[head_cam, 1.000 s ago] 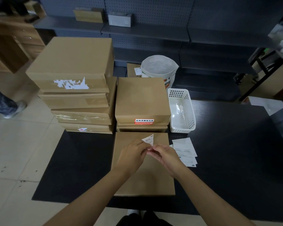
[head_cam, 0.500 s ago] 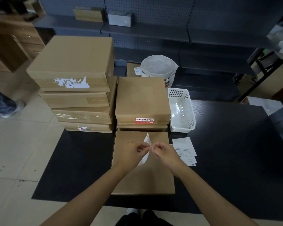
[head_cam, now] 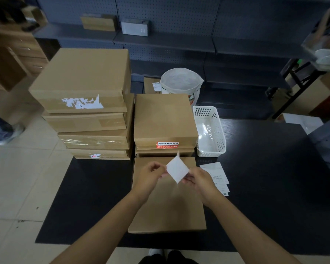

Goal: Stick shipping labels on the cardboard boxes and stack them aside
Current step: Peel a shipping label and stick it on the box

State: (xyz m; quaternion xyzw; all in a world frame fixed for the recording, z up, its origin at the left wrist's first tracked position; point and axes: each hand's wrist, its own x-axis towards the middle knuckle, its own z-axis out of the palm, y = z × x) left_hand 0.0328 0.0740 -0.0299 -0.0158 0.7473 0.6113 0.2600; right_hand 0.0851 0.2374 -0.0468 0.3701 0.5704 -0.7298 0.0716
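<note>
A flat cardboard box (head_cam: 166,208) lies on the black table (head_cam: 265,187) right in front of me. Above its far half both hands pinch a white shipping label (head_cam: 177,169), turned like a diamond with its blank side toward me. My left hand (head_cam: 150,176) grips the label's left corner, my right hand (head_cam: 199,180) its lower right edge. Behind the box stands a low stack of two boxes (head_cam: 164,121) with a red sticker on its front. Left of that rises a taller stack of several boxes (head_cam: 84,88).
A white perforated basket (head_cam: 210,130) stands right of the low stack. Loose label sheets (head_cam: 216,175) lie on the table right of my hands. A white bag (head_cam: 181,82) sits behind the boxes, before dark shelving (head_cam: 179,42). Tiled floor (head_cam: 17,187) lies to the left.
The label was folded small between my fingertips; my hands have moved apart and it is now spread flat between them. The boxes have not moved.
</note>
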